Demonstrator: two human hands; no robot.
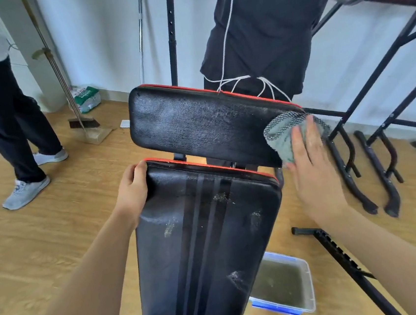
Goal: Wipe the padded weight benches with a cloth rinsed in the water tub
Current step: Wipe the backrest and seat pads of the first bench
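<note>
Two hands: left hand (pixel 134 183) grips a corner of the seat pad (pixel 211 246), centre frame. Right hand (pixel 309 157) presses the cloth (pixel 279 134) flat against the back pad (pixel 198 125). Cloth looks limp, pads slick.

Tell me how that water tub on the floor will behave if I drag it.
Probably heavy for its size: the water tub looks fairly full of murky water. That will likely slosh if jerked. Its thin, clear plastic walls may flex when lifted.

The grey-green cloth (pixel 280 134) lies crumpled against the right end of the upper black pad (pixel 198 122), red-edged and streaked wet. The lower pad (pixel 206 247) shows damp patches; a clear tub (pixel 310 285) of murky water sits beside it.
</note>
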